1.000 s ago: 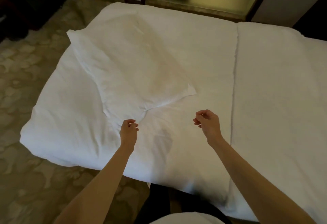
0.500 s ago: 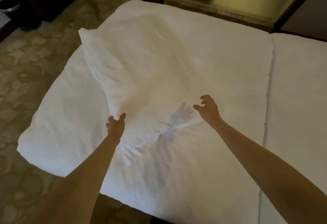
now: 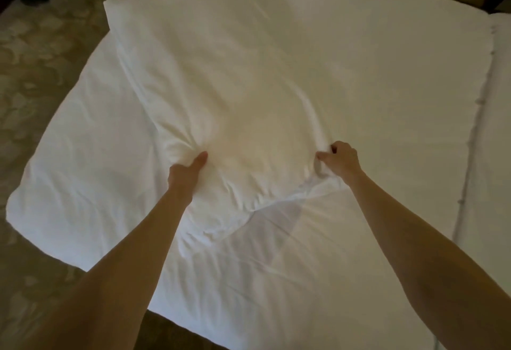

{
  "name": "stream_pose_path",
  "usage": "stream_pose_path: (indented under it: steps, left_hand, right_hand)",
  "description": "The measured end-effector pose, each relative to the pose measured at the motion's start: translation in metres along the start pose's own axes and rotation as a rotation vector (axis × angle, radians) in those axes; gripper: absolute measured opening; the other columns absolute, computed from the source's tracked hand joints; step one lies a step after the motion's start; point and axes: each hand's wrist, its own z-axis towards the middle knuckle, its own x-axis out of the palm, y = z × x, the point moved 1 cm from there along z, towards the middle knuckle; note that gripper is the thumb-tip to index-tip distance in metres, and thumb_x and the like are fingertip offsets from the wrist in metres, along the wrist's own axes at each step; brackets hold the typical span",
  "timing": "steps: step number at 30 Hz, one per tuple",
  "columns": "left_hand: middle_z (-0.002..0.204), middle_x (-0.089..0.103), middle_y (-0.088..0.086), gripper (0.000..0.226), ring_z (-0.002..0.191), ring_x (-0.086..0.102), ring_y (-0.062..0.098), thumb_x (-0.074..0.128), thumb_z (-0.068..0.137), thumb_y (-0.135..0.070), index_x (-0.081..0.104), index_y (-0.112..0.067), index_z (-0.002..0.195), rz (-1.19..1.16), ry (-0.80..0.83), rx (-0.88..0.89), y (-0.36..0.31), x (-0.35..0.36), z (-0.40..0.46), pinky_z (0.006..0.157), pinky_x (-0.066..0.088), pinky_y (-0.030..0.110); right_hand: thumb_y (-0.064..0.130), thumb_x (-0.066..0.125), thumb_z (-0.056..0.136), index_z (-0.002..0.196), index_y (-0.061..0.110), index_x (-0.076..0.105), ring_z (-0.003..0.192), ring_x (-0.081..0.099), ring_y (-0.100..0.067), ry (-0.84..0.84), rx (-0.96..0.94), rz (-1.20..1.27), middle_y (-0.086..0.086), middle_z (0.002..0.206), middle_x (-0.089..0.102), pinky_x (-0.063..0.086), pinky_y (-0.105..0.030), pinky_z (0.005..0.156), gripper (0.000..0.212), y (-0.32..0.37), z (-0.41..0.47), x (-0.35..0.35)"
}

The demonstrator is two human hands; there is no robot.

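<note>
A white bed (image 3: 387, 87) fills the room above a patterned carpet (image 3: 36, 54). On it lies the pillow (image 3: 235, 78), reaching away just ahead of both hands. Our left hand (image 3: 186, 171) digs curled fingers and thumb into the near left corner, bunching the fabric. Our right hand (image 3: 343, 160) pinches the near right edge, where the loose case (image 3: 318, 188) fans out below the wrist. If we lift now, we judge the right pinch may hold only cloth, so the filling could slide and sag to the left.
</note>
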Motion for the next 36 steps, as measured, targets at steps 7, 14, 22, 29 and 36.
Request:
stream_pose_path:
  steps: [7,14,22,29,36]
  left_hand:
    - [0.122,0.062,0.009,0.072,0.112,0.059,0.029,0.074,0.076,-0.045,0.052,-0.003,0.13,-0.079,-0.01,0.059,0.006,-0.009,-0.047,0.092,0.046,0.033]
    - [0.131,0.058,0.014,0.077,0.12,0.055,0.034,0.076,0.075,-0.041,0.045,-0.004,0.135,-0.093,0.071,-0.025,0.06,-0.028,-0.126,0.106,0.043,0.048]
    - [0.143,0.046,0.013,0.089,0.13,0.044,0.035,0.071,0.077,-0.047,0.029,-0.007,0.146,0.048,0.116,-0.111,0.132,-0.054,-0.184,0.111,0.035,0.049]
    - [0.146,0.042,0.015,0.096,0.132,0.042,0.036,0.068,0.076,-0.057,0.028,-0.004,0.146,0.125,0.159,-0.18,0.129,-0.064,-0.174,0.111,0.035,0.048]
    - [0.136,0.051,0.02,0.092,0.121,0.053,0.038,0.061,0.077,-0.063,0.038,0.002,0.139,0.076,0.077,-0.156,0.08,-0.056,-0.121,0.098,0.046,0.044]
  right_hand:
    - [0.012,0.063,0.085,0.068,0.005,0.043,0.066,0.045,-0.024,-0.031,-0.162,0.002,-0.014,0.072,0.048,0.031,-0.028,0.05,0.028,-0.002,-0.036,-0.032]
    - [0.01,0.061,0.085,0.072,0.004,0.046,0.068,0.048,-0.023,0.03,-0.105,-0.022,-0.016,0.071,0.051,0.032,-0.032,0.058,0.022,-0.061,-0.141,-0.044]
    - [0.01,0.063,0.083,0.07,0.005,0.043,0.07,0.047,-0.024,0.06,0.043,0.092,-0.016,0.072,0.051,0.033,-0.034,0.064,0.025,-0.128,-0.243,-0.033]
    - [0.015,0.061,0.086,0.086,0.006,0.047,0.084,0.056,-0.032,0.113,0.055,-0.018,-0.013,0.086,0.054,0.038,-0.033,0.069,0.017,-0.123,-0.228,-0.025]
    - [0.032,0.066,0.082,0.134,0.019,0.038,0.119,0.045,-0.035,0.08,-0.083,-0.1,-0.013,0.13,0.044,0.039,-0.044,0.093,0.061,-0.04,-0.149,-0.017]
